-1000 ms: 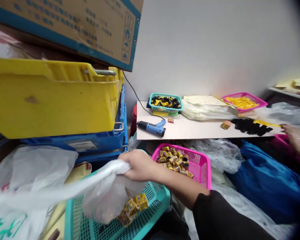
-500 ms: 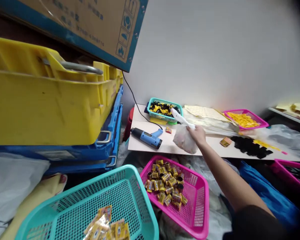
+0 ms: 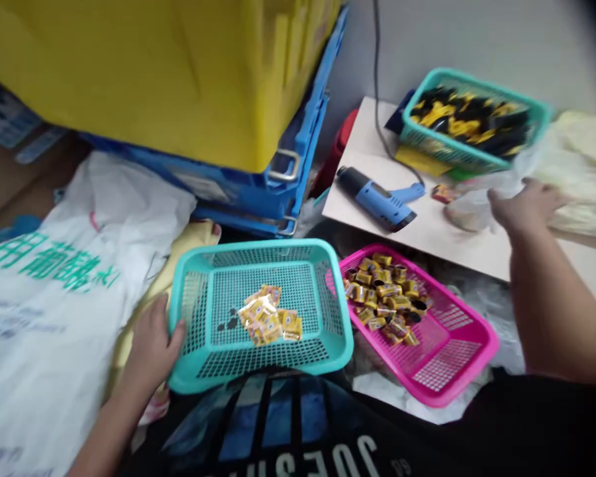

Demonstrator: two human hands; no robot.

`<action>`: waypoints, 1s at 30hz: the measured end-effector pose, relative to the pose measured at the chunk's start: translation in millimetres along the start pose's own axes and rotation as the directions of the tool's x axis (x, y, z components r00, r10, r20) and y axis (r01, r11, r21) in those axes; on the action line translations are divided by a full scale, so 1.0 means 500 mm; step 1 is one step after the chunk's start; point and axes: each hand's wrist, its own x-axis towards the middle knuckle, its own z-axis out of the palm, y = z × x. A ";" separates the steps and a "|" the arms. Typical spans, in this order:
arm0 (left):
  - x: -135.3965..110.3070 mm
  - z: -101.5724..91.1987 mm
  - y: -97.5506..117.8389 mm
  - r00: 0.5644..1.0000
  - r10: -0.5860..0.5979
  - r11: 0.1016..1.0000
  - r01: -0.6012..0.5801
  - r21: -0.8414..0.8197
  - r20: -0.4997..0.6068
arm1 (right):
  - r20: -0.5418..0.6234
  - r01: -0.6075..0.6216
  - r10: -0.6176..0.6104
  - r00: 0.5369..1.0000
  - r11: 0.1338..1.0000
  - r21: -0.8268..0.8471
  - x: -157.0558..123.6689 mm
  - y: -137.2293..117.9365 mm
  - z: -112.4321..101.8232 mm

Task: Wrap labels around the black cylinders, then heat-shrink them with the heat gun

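My left hand (image 3: 153, 341) is at the left side of a teal plastic basket (image 3: 258, 248), thumb over the rim and fingers along the outside. In that basket lie several flat yellow printed sleeves (image 3: 263, 321) and a few small black bits. My right hand (image 3: 526, 202) is over the worktop, thumb and fingers spread, beside a translucent plastic bag (image 3: 477, 205) that sits on the surface. The bag's contents are blurred. Against the teal basket stands a pink basket (image 3: 447, 391) holding many small yellow-wrapped cylinders (image 3: 387, 291).
A blue heat gun (image 3: 377, 199) with a black cord lies on the white worktop (image 3: 451, 248). Behind it stands another teal basket (image 3: 477, 86) of black and yellow parts. A yellow crate (image 3: 179, 79) on blue crates rises at the left, above a white sack (image 3: 44, 331).
The view has swung down and left. My right hand has lowered the bag onto the worktop and let go of its neck. My left hand has come into view at the teal basket.
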 end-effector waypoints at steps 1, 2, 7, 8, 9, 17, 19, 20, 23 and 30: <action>0.007 -0.005 0.015 0.998 0.027 0.998 -0.024 0.051 -0.058 | 0.006 0.073 -0.073 0.997 0.997 -0.010 -0.037 -0.020 0.000; 0.016 -0.008 0.032 0.994 0.076 0.996 -0.071 0.058 -0.085 | 0.038 0.205 -0.206 0.978 0.978 0.021 -0.084 -0.043 -0.004; 0.068 0.038 0.129 0.900 0.237 0.971 -0.204 -0.129 0.366 | 0.611 0.426 -0.693 0.383 0.719 0.549 -0.419 -0.193 0.010; 0.073 0.059 0.145 0.866 0.224 0.975 -0.196 -0.109 0.447 | 0.651 0.442 -0.732 0.202 0.661 0.607 -0.486 -0.222 0.031; 0.076 0.081 0.159 0.832 0.219 0.975 -0.199 -0.094 0.510 | 0.669 0.463 -0.738 0.085 0.624 0.629 -0.545 -0.248 0.057; 0.004 0.158 0.191 0.803 0.263 0.964 -0.198 -0.177 0.534 | 0.750 0.573 -0.594 0.291 0.736 0.360 -0.786 -0.283 0.172; -0.018 0.159 0.187 0.804 0.264 0.961 -0.170 -0.220 0.533 | 0.751 0.590 -0.611 0.252 0.712 0.381 -0.810 -0.261 0.161; -0.026 0.161 0.185 0.805 0.253 0.961 -0.145 -0.235 0.536 | 0.750 0.596 -0.622 0.223 0.696 0.401 -0.820 -0.252 0.155; -0.041 0.170 0.179 0.797 0.211 0.962 -0.067 -0.263 0.566 | 0.750 0.586 -0.651 0.118 0.655 0.476 -0.839 -0.235 0.146; -0.054 0.148 0.169 0.766 0.234 0.953 -0.059 -0.297 0.598 | 0.801 0.504 -0.583 0.135 0.737 0.451 -0.784 -0.212 0.136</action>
